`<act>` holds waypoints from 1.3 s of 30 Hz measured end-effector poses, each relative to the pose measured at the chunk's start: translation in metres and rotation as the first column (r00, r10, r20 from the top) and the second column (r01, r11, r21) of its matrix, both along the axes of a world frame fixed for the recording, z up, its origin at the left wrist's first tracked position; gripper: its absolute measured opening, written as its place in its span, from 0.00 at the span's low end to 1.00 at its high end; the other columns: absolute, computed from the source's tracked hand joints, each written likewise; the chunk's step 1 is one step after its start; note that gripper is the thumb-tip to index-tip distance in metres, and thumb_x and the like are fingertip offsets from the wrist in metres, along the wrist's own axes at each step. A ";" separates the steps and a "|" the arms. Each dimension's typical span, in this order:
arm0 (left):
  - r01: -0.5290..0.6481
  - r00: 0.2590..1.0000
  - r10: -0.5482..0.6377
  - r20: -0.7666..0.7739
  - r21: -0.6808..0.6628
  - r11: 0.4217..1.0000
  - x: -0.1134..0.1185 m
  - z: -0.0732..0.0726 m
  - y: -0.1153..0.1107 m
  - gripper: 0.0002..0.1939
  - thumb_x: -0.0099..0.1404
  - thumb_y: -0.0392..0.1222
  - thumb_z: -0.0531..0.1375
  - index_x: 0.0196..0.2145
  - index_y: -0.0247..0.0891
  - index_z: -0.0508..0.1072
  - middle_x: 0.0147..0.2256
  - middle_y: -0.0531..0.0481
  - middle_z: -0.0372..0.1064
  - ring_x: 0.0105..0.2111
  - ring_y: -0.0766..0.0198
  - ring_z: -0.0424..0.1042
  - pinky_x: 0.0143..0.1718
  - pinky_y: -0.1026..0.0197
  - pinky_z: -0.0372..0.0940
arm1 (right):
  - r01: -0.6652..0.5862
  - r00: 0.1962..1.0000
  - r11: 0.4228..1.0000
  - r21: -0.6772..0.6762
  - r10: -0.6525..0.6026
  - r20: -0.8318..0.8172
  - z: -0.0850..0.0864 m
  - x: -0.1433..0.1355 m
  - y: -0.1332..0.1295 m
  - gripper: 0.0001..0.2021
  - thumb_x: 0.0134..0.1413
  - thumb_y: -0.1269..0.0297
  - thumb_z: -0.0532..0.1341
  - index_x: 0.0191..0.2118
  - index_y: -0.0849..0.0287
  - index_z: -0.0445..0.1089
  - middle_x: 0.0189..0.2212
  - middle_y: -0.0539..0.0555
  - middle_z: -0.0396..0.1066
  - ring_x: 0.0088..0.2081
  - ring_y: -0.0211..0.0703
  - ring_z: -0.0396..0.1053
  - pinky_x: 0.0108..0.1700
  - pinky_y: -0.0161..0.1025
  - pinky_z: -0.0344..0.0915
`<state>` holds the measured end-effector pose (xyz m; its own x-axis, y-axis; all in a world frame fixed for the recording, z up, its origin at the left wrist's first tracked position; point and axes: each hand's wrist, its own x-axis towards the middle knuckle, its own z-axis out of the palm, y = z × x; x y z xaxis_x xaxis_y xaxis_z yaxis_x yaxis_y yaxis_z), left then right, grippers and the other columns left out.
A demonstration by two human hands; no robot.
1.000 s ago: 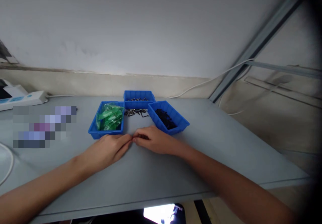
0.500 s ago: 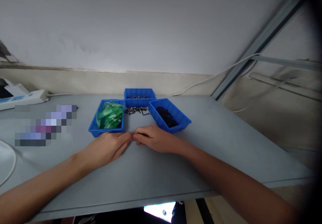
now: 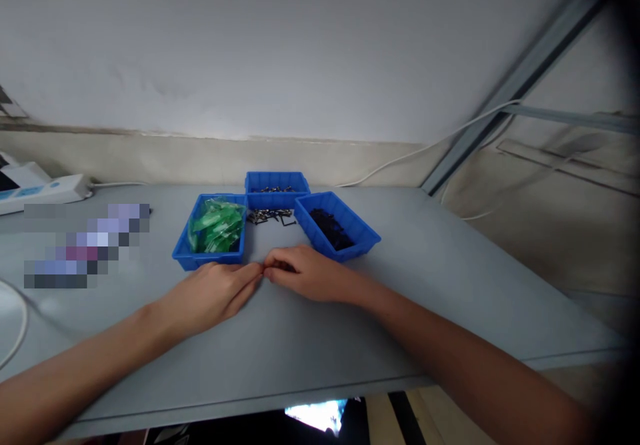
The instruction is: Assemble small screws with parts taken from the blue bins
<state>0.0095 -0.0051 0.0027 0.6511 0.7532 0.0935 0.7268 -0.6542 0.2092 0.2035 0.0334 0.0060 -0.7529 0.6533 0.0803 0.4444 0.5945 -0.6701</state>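
Three blue bins stand on the bench (image 3: 300,358): the left bin (image 3: 193,262) holds green packets (image 3: 219,225) in clear film, the rear bin (image 3: 270,200) a few metal pieces (image 3: 277,189), the right bin (image 3: 356,222) a heap of black pieces (image 3: 330,228). One loose pile of screw-like parts (image 3: 270,216), too crowded to count, lies between them. Two hands meet just in front, left hand (image 3: 217,292) and right hand (image 3: 300,273) pinching fingertip to fingertip; whether they grip anything cannot be told. The left hand hides some of the left bin's front wall. One power strip (image 3: 50,195) sits far left.
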 end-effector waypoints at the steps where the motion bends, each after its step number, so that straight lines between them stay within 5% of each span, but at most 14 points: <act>1: 0.001 1.000 -0.001 -0.007 -0.003 1.000 0.000 0.000 0.000 0.13 0.68 0.39 0.43 0.32 0.36 0.64 0.23 0.53 0.64 0.22 0.67 0.66 0.22 0.65 0.54 | 0.009 1.000 1.000 -0.021 -0.009 -0.016 -0.001 0.000 0.000 0.06 0.55 0.65 0.54 0.33 0.60 0.65 0.26 0.48 0.67 0.28 0.35 0.63 0.30 0.33 0.56; 5: -0.007 1.000 0.007 -0.020 -0.010 1.000 -0.001 0.000 0.001 0.12 0.68 0.39 0.43 0.32 0.37 0.64 0.24 0.53 0.65 0.23 0.66 0.67 0.23 0.66 0.56 | 0.018 0.999 0.997 -0.077 -0.022 -0.046 -0.004 0.001 0.000 0.07 0.54 0.63 0.55 0.37 0.59 0.65 0.28 0.49 0.68 0.30 0.35 0.64 0.31 0.32 0.58; 10: -0.034 0.999 0.034 -0.019 0.005 0.999 -0.001 -0.003 0.002 0.12 0.68 0.40 0.43 0.34 0.37 0.64 0.24 0.53 0.65 0.23 0.66 0.68 0.24 0.66 0.57 | -0.021 1.000 0.998 0.051 0.019 0.024 0.001 0.002 0.002 0.12 0.59 0.64 0.49 0.29 0.60 0.67 0.25 0.49 0.67 0.29 0.36 0.63 0.32 0.34 0.56; 27: -0.063 0.998 0.064 -0.024 0.019 0.998 0.000 -0.004 0.002 0.11 0.66 0.43 0.47 0.37 0.37 0.65 0.26 0.52 0.68 0.24 0.65 0.70 0.22 0.67 0.58 | 0.024 0.995 0.998 -0.054 -0.029 -0.092 -0.005 0.001 -0.001 0.05 0.52 0.65 0.58 0.33 0.61 0.66 0.25 0.48 0.68 0.27 0.34 0.65 0.29 0.31 0.59; 39: -0.032 0.999 0.033 -0.010 0.069 0.997 -0.001 -0.008 0.000 0.13 0.67 0.44 0.46 0.39 0.37 0.67 0.25 0.52 0.70 0.24 0.64 0.71 0.23 0.65 0.61 | 0.009 1.000 0.998 0.057 -0.010 0.009 -0.007 0.000 0.002 0.10 0.55 0.61 0.55 0.29 0.60 0.69 0.23 0.48 0.67 0.26 0.34 0.63 0.27 0.32 0.53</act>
